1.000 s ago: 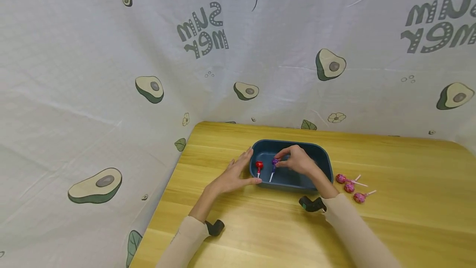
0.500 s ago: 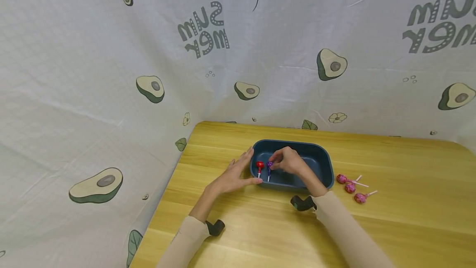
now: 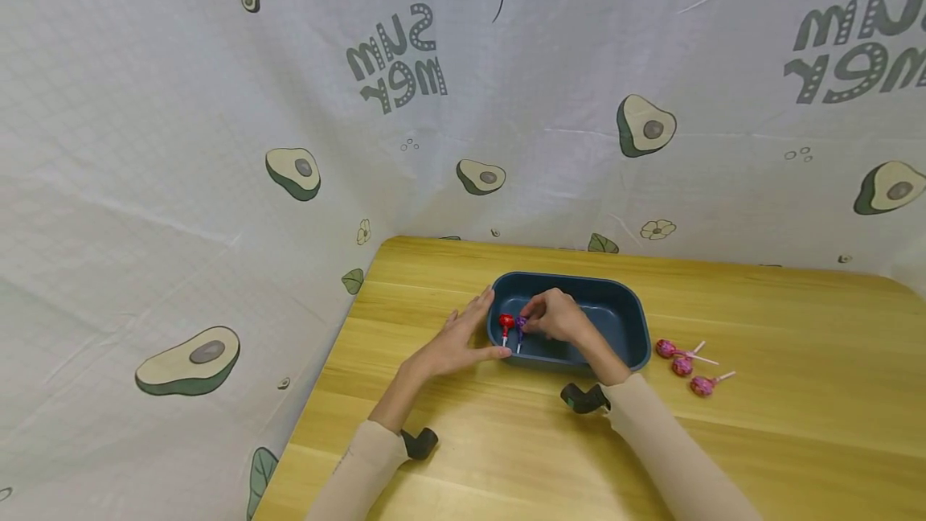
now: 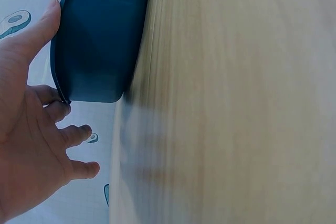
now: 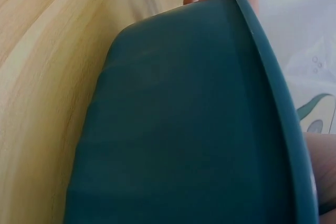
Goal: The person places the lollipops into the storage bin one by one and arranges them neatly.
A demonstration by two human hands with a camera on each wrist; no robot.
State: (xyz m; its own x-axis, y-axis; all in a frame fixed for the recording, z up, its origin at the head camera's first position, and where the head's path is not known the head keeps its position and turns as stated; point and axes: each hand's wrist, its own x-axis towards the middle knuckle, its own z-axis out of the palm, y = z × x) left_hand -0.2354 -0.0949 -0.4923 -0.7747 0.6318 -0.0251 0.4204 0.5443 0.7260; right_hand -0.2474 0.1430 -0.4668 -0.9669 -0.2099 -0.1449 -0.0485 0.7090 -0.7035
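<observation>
Cloth print: mirrored "SUMMER" (image 3: 402, 77), two rows, on the cloth (image 3: 564, 79) beyond the left hand (image 3: 450, 344)
Second print: mirrored "SUMMER" (image 3: 866, 56), edge-cut, same cloth, far to the right of the right hand (image 3: 557, 318)

A purple lollipop (image 3: 521, 322) is just beside a red lollipop (image 3: 506, 321) in a dark-blue tray (image 3: 613, 318).

Head view, from above and back, facing forward and down over table (image 3: 492, 449) and tray (image 3: 615, 320); left wrist and right wrist views, low, close, turned sideways, sharing the tray's outer wall and left hand (image 3: 450, 346).
</observation>
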